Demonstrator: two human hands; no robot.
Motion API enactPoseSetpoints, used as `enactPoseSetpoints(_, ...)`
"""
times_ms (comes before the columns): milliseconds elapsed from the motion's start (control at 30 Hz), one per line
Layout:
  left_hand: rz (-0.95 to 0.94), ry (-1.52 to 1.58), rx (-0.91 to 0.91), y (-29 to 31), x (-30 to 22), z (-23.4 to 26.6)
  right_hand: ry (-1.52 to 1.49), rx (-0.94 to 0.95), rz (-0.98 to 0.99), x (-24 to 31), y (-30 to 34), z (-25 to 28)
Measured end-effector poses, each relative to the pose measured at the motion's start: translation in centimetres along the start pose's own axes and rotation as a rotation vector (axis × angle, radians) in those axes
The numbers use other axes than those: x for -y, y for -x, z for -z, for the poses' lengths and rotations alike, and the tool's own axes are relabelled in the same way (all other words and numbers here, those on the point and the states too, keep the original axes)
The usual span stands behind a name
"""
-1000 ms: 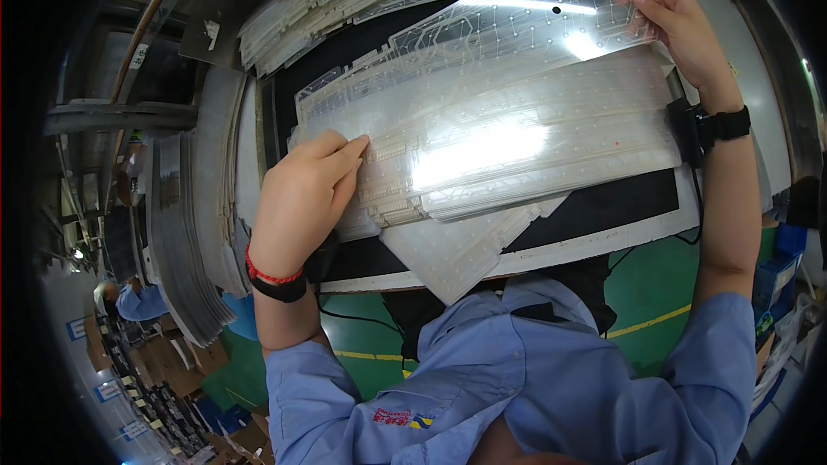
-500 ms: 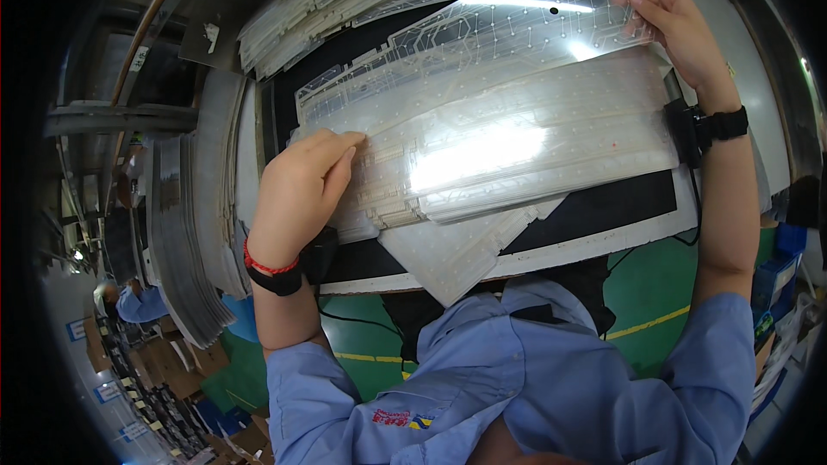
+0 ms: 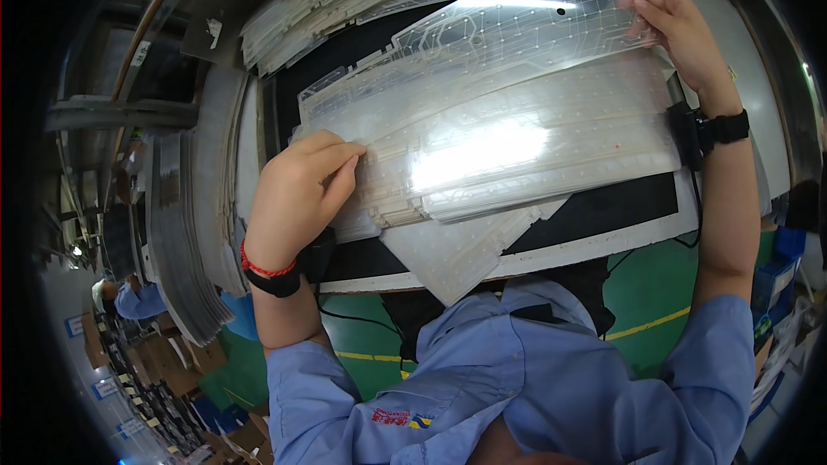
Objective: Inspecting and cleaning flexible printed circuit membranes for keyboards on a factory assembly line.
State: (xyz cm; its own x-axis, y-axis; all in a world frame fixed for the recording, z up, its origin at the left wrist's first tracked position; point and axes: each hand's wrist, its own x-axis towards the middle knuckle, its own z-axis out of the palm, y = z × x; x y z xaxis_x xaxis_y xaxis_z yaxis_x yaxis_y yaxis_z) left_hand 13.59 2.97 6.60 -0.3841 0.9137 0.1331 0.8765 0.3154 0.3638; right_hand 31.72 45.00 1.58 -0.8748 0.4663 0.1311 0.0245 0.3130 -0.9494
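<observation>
Currently, the right hand (image 3: 680, 26) pinches the right end of a transparent printed circuit film (image 3: 517, 30) between thumb and fingers. That film slants across the far side of a stack of translucent circuit films (image 3: 568, 129), its left part overlapping the stack. At the stack's left end, the left hand (image 3: 297, 189) rests with thumb and fingertips close together; whether they grip a film edge, I cannot tell. A skewed film (image 3: 452, 263) pokes out under the stack toward the person, its corner over the pale front edge of the desk (image 3: 594, 245). Beneath everything lies a black mat (image 3: 633, 202). Another pile of films (image 3: 319, 17) sits beyond the mat, and tall stacks of grey sheets (image 3: 177, 232) stand to the left. A red braided bracelet (image 3: 265, 269) circles the left wrist.
</observation>
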Motion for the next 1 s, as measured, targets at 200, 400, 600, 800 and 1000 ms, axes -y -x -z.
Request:
enactPoseSetpoints(200, 0.019, 0.005, 0.04, 0.0, 0.1, 0.2, 0.009, 0.009, -0.015, -0.2, -0.2, 0.5)
enactPoseSetpoints(400, 0.009, -0.082, 0.06, -0.1, -0.6, 0.3, -0.013, 0.019, -0.016, -0.1, -0.1, 0.4)
enactPoseSetpoints(600, 0.002, -0.145, 0.049, 0.2, -0.8, -0.1, -0.019, 0.03, -0.008, -0.4, -0.3, 0.6)
enactPoseSetpoints(800, -0.017, -0.15, 0.051, 0.2, -0.7, -0.1, -0.02, 0.041, 0.004, -0.5, -0.3, 0.7)
enactPoseSetpoints(1000, -0.013, -0.15, 0.046, 0.1, -0.8, -0.1, -0.019, 0.032, -0.011, -0.2, -0.2, 0.5)
